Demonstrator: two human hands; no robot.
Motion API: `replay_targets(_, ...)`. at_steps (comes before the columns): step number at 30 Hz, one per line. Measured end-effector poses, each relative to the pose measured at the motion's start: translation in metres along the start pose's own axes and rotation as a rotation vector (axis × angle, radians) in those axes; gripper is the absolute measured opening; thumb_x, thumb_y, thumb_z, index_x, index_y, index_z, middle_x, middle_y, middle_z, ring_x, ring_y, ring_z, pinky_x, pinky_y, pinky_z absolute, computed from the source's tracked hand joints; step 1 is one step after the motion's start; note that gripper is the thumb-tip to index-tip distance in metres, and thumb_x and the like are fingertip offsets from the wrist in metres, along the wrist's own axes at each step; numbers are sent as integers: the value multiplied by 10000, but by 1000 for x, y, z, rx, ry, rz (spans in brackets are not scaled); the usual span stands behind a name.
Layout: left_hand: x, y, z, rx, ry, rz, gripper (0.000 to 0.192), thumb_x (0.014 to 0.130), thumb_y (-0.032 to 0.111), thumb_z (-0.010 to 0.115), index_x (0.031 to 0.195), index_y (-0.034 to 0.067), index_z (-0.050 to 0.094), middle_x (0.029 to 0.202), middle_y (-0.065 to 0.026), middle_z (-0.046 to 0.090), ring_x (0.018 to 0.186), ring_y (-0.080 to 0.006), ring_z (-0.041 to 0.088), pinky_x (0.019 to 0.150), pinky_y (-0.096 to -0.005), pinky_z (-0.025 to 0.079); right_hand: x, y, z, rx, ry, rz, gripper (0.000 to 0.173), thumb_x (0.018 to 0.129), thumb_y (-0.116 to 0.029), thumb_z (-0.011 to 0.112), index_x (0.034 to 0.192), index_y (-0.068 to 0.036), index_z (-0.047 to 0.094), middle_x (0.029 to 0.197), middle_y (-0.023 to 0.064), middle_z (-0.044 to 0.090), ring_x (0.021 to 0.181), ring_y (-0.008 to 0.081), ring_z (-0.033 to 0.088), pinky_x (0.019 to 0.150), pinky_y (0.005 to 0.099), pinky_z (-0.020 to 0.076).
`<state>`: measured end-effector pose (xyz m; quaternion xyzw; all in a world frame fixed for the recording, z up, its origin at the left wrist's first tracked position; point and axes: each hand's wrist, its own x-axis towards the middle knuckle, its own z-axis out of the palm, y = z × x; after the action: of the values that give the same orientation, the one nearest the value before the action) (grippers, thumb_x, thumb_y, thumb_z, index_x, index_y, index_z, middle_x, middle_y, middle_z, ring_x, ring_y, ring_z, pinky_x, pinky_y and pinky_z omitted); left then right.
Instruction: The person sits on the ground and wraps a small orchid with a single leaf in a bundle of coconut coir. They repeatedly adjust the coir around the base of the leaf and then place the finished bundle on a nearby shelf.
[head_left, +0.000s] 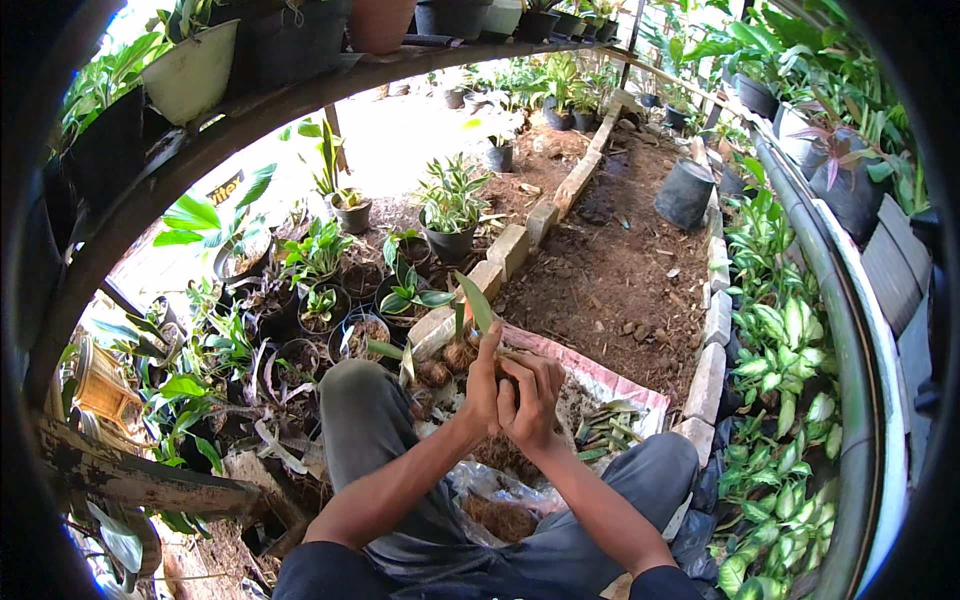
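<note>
Both hands meet in front of the knees above an opened sack. My left hand has its thumb raised against a long green leaf, which stands up from between the hands. My right hand is curled close beside it, its fingers bent over something dark that the fingers mostly hide. Brown fibrous root balls lie just left of the hands. Cut green leaf pieces are heaped on the sack to the right. Between the legs, a clear plastic bag lies around brown fibre.
Potted plants crowd the left side. A row of stone blocks edges the soil bed. An overturned black pot sits farther up. Variegated plants and a curved rail run along the right.
</note>
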<state>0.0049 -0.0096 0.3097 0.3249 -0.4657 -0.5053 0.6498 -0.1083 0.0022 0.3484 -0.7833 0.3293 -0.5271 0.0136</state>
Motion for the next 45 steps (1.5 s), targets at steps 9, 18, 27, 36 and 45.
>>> replay_targets(9, 11, 11, 22, -142, 393, -422, 621, 952, 605, 528, 878, 0, 650, 797, -17, 568, 710, -111, 497, 637, -294, 428, -10, 11, 20, 368, 132, 380, 228, 1017, -153, 440, 1024, 1, 608, 1013, 162, 628, 924, 305, 589, 836, 414, 444)
replay_targets(18, 3, 22, 26, 249, 145, 126, 639, 978, 566, 486, 1305, 19, 529, 1112, -89, 601, 1044, -178, 569, 961, -377, 454, 0, 12, -2, 388, -28, 316, 383, 1021, -298, 445, 1230, 15, 513, 1159, 219, 563, 1043, 373, 563, 920, 447, 440)
replay_targets(27, 10, 24, 15, -532, 46, -611, 422, 980, 500, 551, 1069, 89, 590, 923, -58, 614, 855, -170, 623, 732, -362, 547, -8, 15, 5, 45, -1, 11, 329, 918, -235, 589, 1155, -18, 519, 1087, 179, 541, 989, 359, 517, 855, 511, 385)
replay_targets(36, 10, 45, 29, -519, 131, -529, 407, 973, 403, 624, 1150, 39, 577, 973, -22, 614, 880, -103, 588, 728, -307, 504, -2, 29, 5, 206, 13, 224, 232, 970, -95, 508, 1174, 11, 528, 1128, 200, 571, 1040, 363, 562, 947, 443, 414)
replay_targets(45, 6, 42, 30, -444, 35, -508, 383, 1003, 433, 524, 1120, 74, 594, 994, -25, 608, 902, -116, 585, 790, -292, 492, 3, 6, -13, 126, -28, 147, 359, 951, -203, 543, 1248, -1, 541, 1256, 178, 552, 1155, 341, 506, 1007, 472, 348)
